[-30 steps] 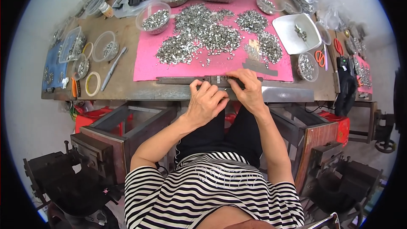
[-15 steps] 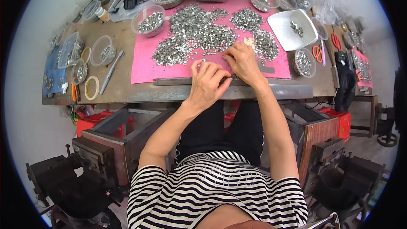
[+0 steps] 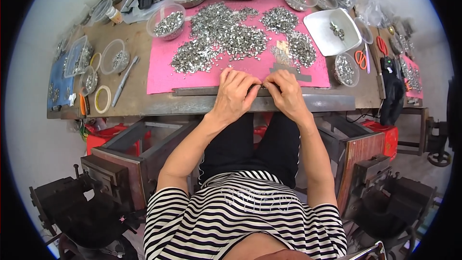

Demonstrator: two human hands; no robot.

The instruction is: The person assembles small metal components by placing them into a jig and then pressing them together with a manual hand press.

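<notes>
My left hand (image 3: pixel 235 92) and my right hand (image 3: pixel 288 95) meet at the front edge of the bench. Both have thumb and fingers pinched together, the tips almost touching above a long dark metal bar (image 3: pixel 202 91). Whatever lies between the fingertips is too small or hidden to make out. Beyond the hands, small shiny metal pieces (image 3: pixel 243 41) lie heaped on a pink mat (image 3: pixel 161 74). Close to my right fingers is a flat grey strip (image 3: pixel 304 77), with a pale wooden piece (image 3: pixel 283 46) behind it.
Clear tubs of metal pieces (image 3: pixel 167 23) line the back and sides. A white tray (image 3: pixel 313 29) stands at the right, near orange-handled scissors (image 3: pixel 361 59). Leftward lie a toothbrush (image 3: pixel 124 82) and a tape roll (image 3: pixel 103 100). Below the bench are open drawer frames (image 3: pixel 159 137).
My right hand has drawn back from beside the heaps toward me, and its fingertips now meet the left hand's at the bar. The left hand has barely shifted.
</notes>
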